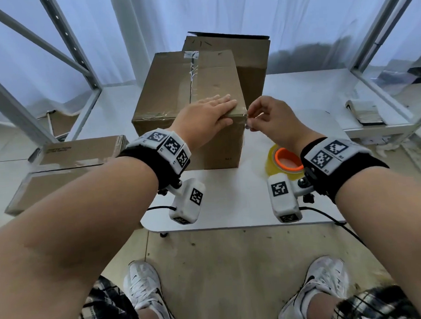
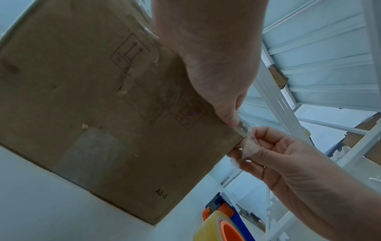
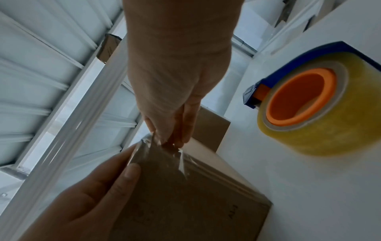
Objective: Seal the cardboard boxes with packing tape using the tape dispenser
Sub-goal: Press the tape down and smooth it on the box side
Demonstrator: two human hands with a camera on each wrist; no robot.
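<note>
A tall brown cardboard box (image 1: 169, 94) stands on the white table (image 1: 230, 201), its top flaps closed. My left hand (image 1: 210, 111) lies flat on the box's near right top edge, fingers straight, thumb down the front face. At the box's near right corner my right hand (image 1: 265, 117) pinches a loose end of clear tape (image 2: 245, 138) that sticks to that corner (image 3: 163, 146). The tape dispenser (image 1: 284, 162), blue with an orange hub and a yellowish roll (image 3: 321, 104), lies on the table right of the box, below my right wrist.
A second, taller box (image 1: 244, 60) stands behind the first. Flattened cardboard (image 1: 62, 169) lies on a low surface to the left. Grey metal shelf frames (image 1: 65, 69) flank both sides, with a folded item (image 1: 365, 111) on the right shelf. My shoes (image 1: 147, 292) are below.
</note>
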